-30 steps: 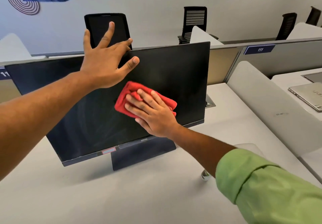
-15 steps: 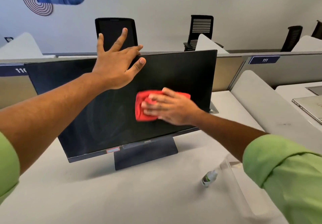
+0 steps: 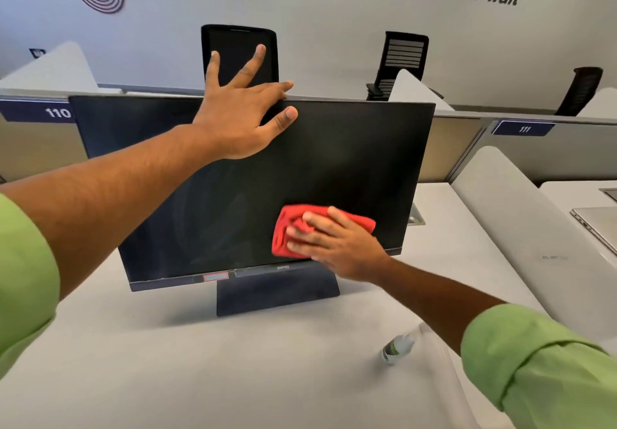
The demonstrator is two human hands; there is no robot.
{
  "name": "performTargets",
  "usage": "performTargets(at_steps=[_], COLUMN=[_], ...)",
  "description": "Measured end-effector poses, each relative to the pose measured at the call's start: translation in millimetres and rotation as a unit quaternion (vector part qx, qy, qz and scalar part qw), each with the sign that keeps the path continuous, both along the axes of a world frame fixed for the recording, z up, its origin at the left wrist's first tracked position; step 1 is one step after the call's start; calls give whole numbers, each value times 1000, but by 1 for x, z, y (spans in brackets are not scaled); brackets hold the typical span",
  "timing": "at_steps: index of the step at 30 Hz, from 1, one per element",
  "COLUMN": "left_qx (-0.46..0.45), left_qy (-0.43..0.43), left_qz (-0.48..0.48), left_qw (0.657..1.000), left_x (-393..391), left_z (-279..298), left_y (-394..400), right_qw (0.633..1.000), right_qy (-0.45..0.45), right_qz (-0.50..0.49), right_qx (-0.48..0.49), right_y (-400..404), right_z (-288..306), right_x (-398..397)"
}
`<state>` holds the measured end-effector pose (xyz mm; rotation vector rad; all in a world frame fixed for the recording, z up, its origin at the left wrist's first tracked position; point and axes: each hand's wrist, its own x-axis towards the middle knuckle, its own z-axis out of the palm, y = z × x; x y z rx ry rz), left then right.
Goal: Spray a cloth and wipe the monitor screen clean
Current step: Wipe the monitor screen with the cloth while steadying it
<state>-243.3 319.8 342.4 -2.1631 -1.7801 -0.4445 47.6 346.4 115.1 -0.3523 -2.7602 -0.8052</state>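
The person's right hand has its fingers flat, pressing the red cloth against the lower right of the monitor screen, just above the bottom bezel. The left hand is spread open across the top edge, bracing the panel, with nothing gripped.

Biggest risk imo: the screen looks tilted back on a narrow stand, so a hard push low down could rock or slide it if the bracing hand slips. The spray bottle lies on the desk near the right forearm, so an elbow could knock it away. The left half looks streaky and may get missed.
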Motion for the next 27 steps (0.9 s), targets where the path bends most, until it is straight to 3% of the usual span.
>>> performTargets(at_steps=[4,7,11,13,16,19,21,27], left_qx=[3,3,-1,-5,-6,2,1,1], left_qy=[0,-1,-3,-5,-9,-8,-9,-8], left_qz=[-1,2,5,4,1,2,4,3], left_qw=[1000,1000,1000,1000,1000,1000,1000,1000], left_x=[-1,-2,-2,-2,-1,-1,-3,3], left_z=[-1,-1,0,-1,0,-1,-3,-1], left_y=[-1,-3,-4,-3,-1,1,1,8], right_qw=[992,988,996,985,963,917,908,968], right_qy=[-102,-134,36,141,226,343,364,218], right_qz=[52,82,7,-54,-135,-201,-206,-105], right_qx=[-55,-4,78,80,54,-12,-35,-60], right_y=[-5,19,58,77,92,75,55,0], right_z=[-5,32,92,125,151,126,94,2], right_x=[9,17,36,40,39,15,-5,-6])
